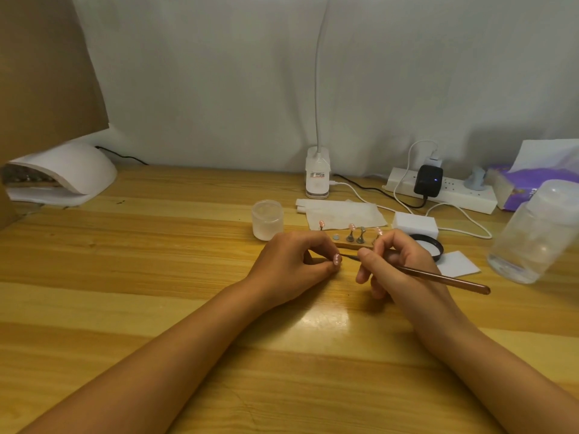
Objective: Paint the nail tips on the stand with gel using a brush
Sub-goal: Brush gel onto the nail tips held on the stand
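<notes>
The brush (pixel 438 278) lay nearly level, bristles pointing left at 1 pink nail tip (pixel 337 259) pinched by the left hand (pixel 293 264); the right hand (pixel 394 261) gripped the brush.

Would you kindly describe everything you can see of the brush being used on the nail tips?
The brush is slim, with a glossy reddish-brown handle that looks lacquered and ends in a rounded butt pointing right. It lies nearly level, tilted slightly down to the right, above the wooden table. The right hand pinches it near the front. Its dark thin tip reaches left to the pink nail tip held by the left hand.
</notes>
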`<state>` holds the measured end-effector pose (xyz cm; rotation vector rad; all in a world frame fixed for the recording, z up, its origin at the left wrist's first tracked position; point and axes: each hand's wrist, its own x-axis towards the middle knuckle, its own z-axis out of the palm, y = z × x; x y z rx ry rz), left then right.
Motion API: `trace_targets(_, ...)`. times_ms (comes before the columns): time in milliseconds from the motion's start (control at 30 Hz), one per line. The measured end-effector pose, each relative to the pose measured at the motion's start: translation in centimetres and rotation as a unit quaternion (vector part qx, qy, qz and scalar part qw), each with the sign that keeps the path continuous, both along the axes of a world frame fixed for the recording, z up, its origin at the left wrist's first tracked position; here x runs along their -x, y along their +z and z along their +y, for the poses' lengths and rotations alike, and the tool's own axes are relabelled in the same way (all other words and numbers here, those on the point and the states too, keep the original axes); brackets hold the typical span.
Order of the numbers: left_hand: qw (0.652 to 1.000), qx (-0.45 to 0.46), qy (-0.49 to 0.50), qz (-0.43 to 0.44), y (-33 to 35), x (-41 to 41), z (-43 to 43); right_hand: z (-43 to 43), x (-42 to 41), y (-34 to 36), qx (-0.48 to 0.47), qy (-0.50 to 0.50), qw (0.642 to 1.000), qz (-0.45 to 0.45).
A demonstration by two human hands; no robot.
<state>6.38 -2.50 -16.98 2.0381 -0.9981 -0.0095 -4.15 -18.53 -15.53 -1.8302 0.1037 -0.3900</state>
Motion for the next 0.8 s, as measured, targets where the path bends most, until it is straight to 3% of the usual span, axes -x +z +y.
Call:
trace_targets(267,1.000,0.000,0.001,-0.004,0.00,0.04,-0.03,0.03,-0.13,-0.15,0.048,0.029,0.998,0.027)
trace_targets(567,1.000,-0.011,0.002,-0.029,0.28,0.42,-0.03,-0.07,-0.11,-0.21,0.008,-0.007,1.000,-0.005)
trace_targets(800,1.000,-0.013,0.005,-0.028,0.35,0.39,-0.08,-0.18,-0.39,-0.46,0.092,-0.008,0.996,0.018)
